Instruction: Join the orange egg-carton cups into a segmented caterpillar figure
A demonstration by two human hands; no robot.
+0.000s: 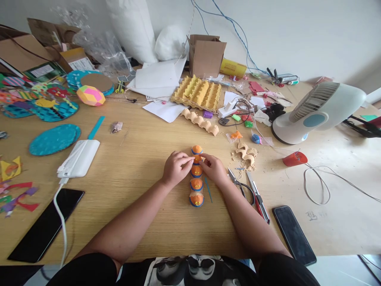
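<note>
Centre of the table: a row of orange cups (196, 186), blue-rimmed, laid in a line from 12 to 6. Left hand (176, 169) in from 9 o'clock, right hand (214, 169) in from 3, meeting on the second cup from the far end. Fingertips of both closed to a narrow pinch on that cup, palms low over the wood. Anything small between the fingertips: impossible to tell. Far cup poking out at 12, three more lying free toward 6.

Thin blue stick (208, 190) just beside the row at 4 o'clock. Scissors (238, 183) and cutter (258, 198) further out, 3 to 4. Carton scraps (246, 153) up at 2.

Best done, by the look of it, with a light squeeze only: soft carton, easily crushed. Wrists planted on the table for steadiness. Pressure even from both sides, no twisting, no nudging the neighbours out of line. Right forearm well clear of the scissors.
</note>
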